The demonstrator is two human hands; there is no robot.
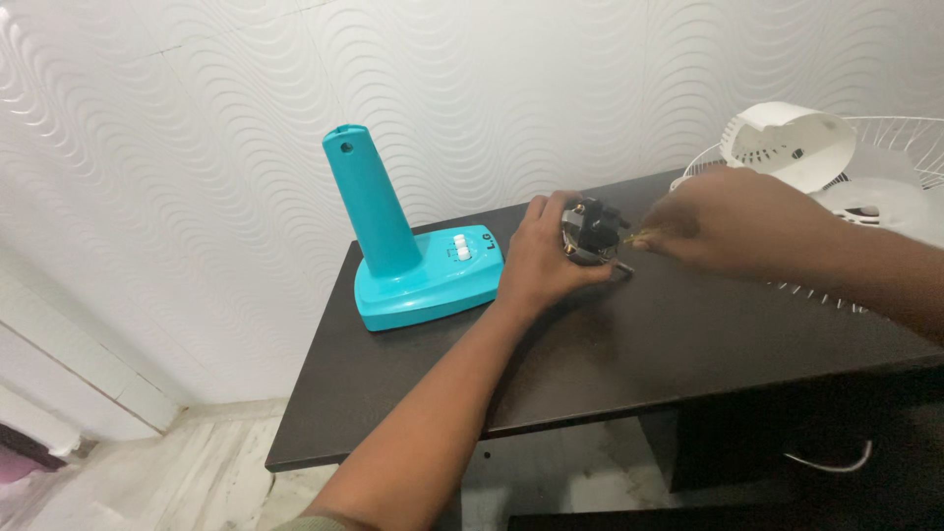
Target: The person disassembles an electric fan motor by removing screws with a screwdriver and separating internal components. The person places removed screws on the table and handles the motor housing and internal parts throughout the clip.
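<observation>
Resting on the dark table, near its back edge, a small fan motor of metal and black parts is the thing in work. The left hand closes its fingers around the motor from the left side. The right hand pinches a thin tool with narrow fingers, its tip touching the motor. Just left stands a turquoise fan base with upright column. At the right lie a white motor cover and a wire fan guard
</observation>
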